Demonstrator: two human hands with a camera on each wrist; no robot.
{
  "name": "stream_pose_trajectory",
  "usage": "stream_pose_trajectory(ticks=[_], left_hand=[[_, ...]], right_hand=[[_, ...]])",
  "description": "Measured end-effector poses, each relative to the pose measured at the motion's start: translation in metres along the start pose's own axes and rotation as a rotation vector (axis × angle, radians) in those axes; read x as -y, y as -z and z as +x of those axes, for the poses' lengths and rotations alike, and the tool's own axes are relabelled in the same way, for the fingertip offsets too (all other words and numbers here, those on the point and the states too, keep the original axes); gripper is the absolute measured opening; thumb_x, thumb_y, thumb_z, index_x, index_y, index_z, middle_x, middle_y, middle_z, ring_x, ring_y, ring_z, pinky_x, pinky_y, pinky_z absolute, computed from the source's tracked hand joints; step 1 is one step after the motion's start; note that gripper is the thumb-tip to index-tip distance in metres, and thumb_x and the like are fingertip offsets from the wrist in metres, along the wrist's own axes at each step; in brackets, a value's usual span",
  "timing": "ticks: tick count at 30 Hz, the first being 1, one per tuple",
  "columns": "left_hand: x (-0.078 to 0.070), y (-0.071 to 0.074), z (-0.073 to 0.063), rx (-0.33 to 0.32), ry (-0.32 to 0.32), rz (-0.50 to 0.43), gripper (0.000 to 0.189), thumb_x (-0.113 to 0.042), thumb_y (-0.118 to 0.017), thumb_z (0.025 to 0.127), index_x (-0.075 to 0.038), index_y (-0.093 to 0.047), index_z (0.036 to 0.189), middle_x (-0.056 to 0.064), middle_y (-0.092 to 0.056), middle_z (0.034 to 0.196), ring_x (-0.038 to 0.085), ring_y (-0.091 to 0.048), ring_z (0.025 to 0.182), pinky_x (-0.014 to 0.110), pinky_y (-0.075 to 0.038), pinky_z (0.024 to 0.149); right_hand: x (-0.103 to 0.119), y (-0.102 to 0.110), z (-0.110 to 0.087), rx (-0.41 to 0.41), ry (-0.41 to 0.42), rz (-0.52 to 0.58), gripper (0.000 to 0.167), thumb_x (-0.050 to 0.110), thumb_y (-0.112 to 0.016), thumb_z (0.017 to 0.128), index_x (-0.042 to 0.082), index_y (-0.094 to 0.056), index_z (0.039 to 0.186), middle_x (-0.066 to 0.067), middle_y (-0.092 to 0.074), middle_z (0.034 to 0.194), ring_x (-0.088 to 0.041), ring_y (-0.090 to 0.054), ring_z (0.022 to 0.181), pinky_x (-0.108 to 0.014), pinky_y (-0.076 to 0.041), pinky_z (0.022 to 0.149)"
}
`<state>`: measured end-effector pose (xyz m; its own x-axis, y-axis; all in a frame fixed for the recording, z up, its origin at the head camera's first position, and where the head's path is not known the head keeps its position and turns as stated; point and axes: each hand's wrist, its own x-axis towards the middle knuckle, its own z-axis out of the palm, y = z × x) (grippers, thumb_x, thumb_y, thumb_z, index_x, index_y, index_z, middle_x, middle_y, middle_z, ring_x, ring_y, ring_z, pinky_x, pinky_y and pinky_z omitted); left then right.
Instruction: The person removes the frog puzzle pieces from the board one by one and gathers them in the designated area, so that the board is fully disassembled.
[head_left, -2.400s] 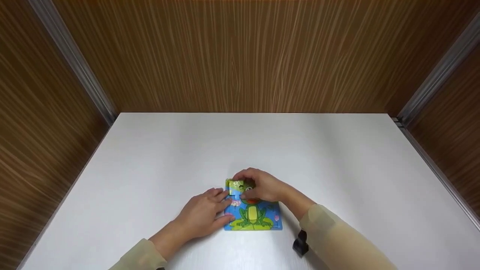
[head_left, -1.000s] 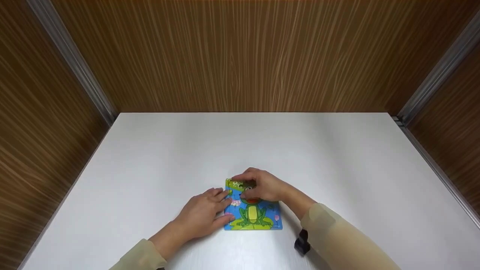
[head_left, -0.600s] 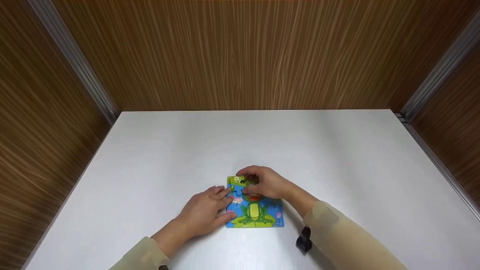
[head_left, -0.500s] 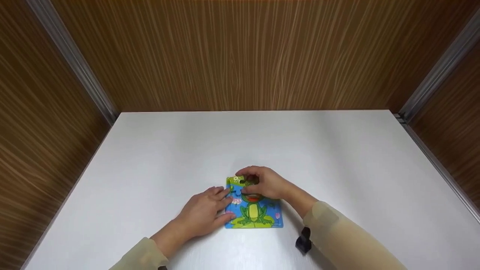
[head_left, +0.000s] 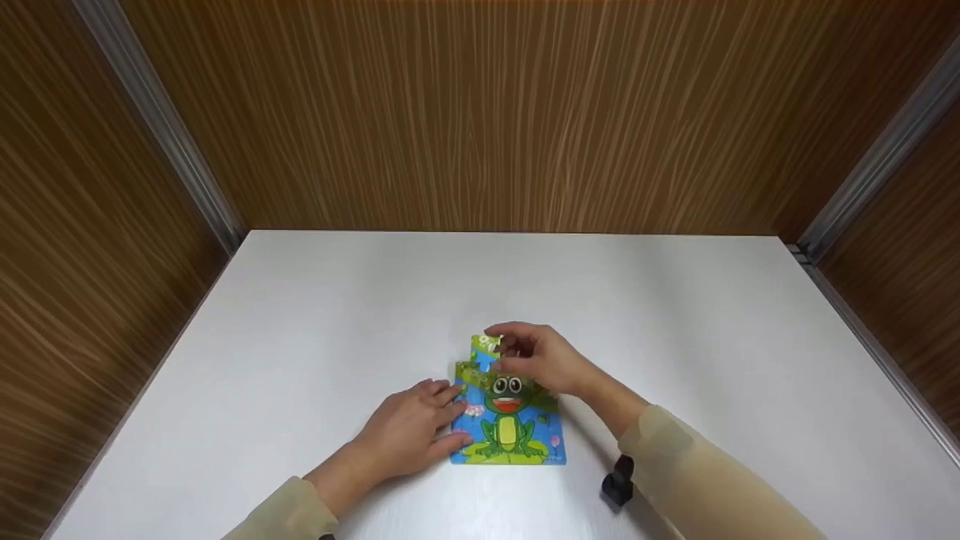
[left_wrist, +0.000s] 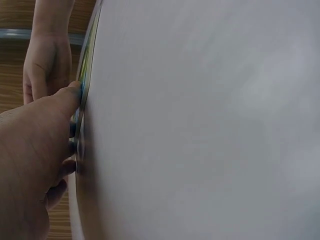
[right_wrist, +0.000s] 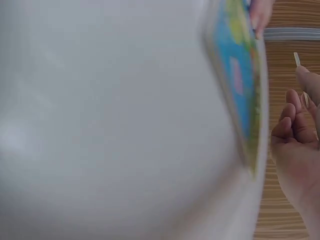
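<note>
A square frog jigsaw puzzle (head_left: 508,435) lies flat on the white table. Along its left edge my left hand (head_left: 409,427) rests, fingers extended and their tips on the board. My right hand (head_left: 551,360) pinches a green and blue puzzle piece (head_left: 484,352) between thumb and fingers, raised over the board's top left part. Seen edge-on in the right wrist view, the puzzle piece (right_wrist: 297,59) is a thin pale strip, clear of the board. Across the board's upper part, a darker printed picture shows around the frog's head. The left wrist view shows my left thumb touching the board's edge.
The white table (head_left: 337,300) spreads around the puzzle. A wood-grain panel (head_left: 480,112) stands behind it, with more panels and metal rails at both sides. A black device (head_left: 617,484) hangs at my right sleeve.
The puzzle piece, down in the board's top left corner a second ago, is now lifted out, up and slightly right in my right hand. The left hand stays at the board's edge.
</note>
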<state>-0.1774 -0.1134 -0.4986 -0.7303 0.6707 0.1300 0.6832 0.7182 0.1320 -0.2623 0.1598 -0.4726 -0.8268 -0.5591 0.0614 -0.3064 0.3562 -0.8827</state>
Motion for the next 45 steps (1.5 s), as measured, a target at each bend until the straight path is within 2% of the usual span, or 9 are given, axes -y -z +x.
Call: stream_pose_trajectory(ticks=[3, 8, 13, 16, 20, 28, 34, 40, 45], left_hand=[[0.001, -0.003, 0.000, -0.003, -0.002, -0.007, 0.059, -0.054, -0.055, 0.108, -0.009, -0.069, 0.142, 0.012, -0.063, 0.149, 0.031, -0.057, 0.140, 0.048, -0.047, 0.115], [0.002, -0.006, -0.003, -0.010, 0.008, -0.009, 0.060, -0.056, -0.054, 0.107, -0.010, -0.070, 0.142, 0.012, -0.063, 0.149, 0.032, -0.058, 0.139, 0.050, -0.050, 0.111], [0.002, -0.007, -0.005, -0.006, 0.019, -0.015, 0.060, -0.057, -0.054, 0.107, -0.010, -0.069, 0.142, 0.011, -0.063, 0.149, 0.032, -0.057, 0.140, 0.049, -0.049, 0.113], [0.002, -0.007, -0.006, 0.000, 0.034, -0.025, 0.060, -0.057, -0.055, 0.107, -0.011, -0.069, 0.143, 0.010, -0.062, 0.150, 0.032, -0.057, 0.140, 0.050, -0.049, 0.112], [0.001, -0.007, -0.006, -0.002, 0.050, -0.033, 0.060, -0.057, -0.057, 0.106, -0.011, -0.069, 0.143, 0.010, -0.062, 0.150, 0.033, -0.057, 0.140, 0.052, -0.050, 0.111], [0.001, -0.007, -0.009, -0.032, 0.026, -0.018, 0.060, -0.057, -0.055, 0.107, -0.011, -0.071, 0.141, 0.011, -0.064, 0.147, 0.033, -0.059, 0.137, 0.052, -0.052, 0.108], [0.000, -0.004, -0.005, -0.018, 0.026, -0.006, 0.059, -0.056, -0.056, 0.107, -0.012, -0.070, 0.142, 0.010, -0.063, 0.149, 0.032, -0.058, 0.139, 0.052, -0.050, 0.111], [-0.001, -0.003, -0.002, -0.027, 0.016, -0.011, 0.059, -0.055, -0.056, 0.107, -0.010, -0.070, 0.141, 0.011, -0.063, 0.148, 0.033, -0.058, 0.139, 0.052, -0.050, 0.110], [-0.003, -0.002, -0.001, -0.032, 0.005, -0.018, 0.059, -0.055, -0.055, 0.107, -0.009, -0.070, 0.141, 0.012, -0.064, 0.148, 0.033, -0.058, 0.138, 0.051, -0.049, 0.112]], right_hand=[[0.006, 0.012, -0.003, -0.015, -0.010, -0.020, 0.048, 0.021, -0.080, 0.098, 0.018, -0.066, 0.144, -0.008, -0.070, 0.114, -0.024, -0.060, 0.096, -0.028, -0.053, 0.082], [0.010, 0.031, -0.008, -0.020, 0.000, -0.045, 0.048, 0.021, -0.080, 0.098, 0.017, -0.066, 0.144, -0.018, -0.068, 0.119, -0.027, -0.059, 0.101, -0.029, -0.053, 0.086], [0.007, 0.049, -0.013, -0.048, 0.001, -0.066, 0.047, 0.018, -0.081, 0.097, 0.016, -0.068, 0.143, -0.014, -0.069, 0.118, -0.027, -0.060, 0.105, -0.031, -0.052, 0.090], [0.004, 0.060, -0.017, -0.064, -0.008, -0.086, 0.048, 0.017, -0.081, 0.096, 0.016, -0.068, 0.142, -0.010, -0.069, 0.116, -0.027, -0.060, 0.105, -0.032, -0.053, 0.091], [-0.001, 0.074, -0.023, -0.082, -0.017, -0.122, 0.048, 0.016, -0.081, 0.096, 0.015, -0.069, 0.142, -0.012, -0.070, 0.117, -0.026, -0.060, 0.106, -0.035, -0.053, 0.092], [-0.018, 0.098, -0.036, -0.118, -0.052, -0.165, 0.050, 0.016, -0.081, 0.096, 0.012, -0.067, 0.143, -0.010, -0.070, 0.117, -0.026, -0.059, 0.107, -0.039, -0.051, 0.096], [-0.033, 0.118, -0.048, -0.151, -0.110, -0.190, 0.051, 0.020, -0.079, 0.098, 0.010, -0.065, 0.146, -0.009, -0.070, 0.123, -0.027, -0.057, 0.112, -0.039, -0.050, 0.101], [-0.046, 0.127, -0.050, -0.146, -0.148, -0.199, 0.050, 0.020, -0.078, 0.099, 0.011, -0.065, 0.146, -0.011, -0.068, 0.128, -0.030, -0.057, 0.117, -0.043, -0.049, 0.102], [-0.056, 0.124, -0.045, -0.131, -0.185, -0.196, 0.047, 0.016, -0.079, 0.097, 0.013, -0.068, 0.143, -0.010, -0.068, 0.125, -0.026, -0.056, 0.111, -0.037, -0.049, 0.097]])
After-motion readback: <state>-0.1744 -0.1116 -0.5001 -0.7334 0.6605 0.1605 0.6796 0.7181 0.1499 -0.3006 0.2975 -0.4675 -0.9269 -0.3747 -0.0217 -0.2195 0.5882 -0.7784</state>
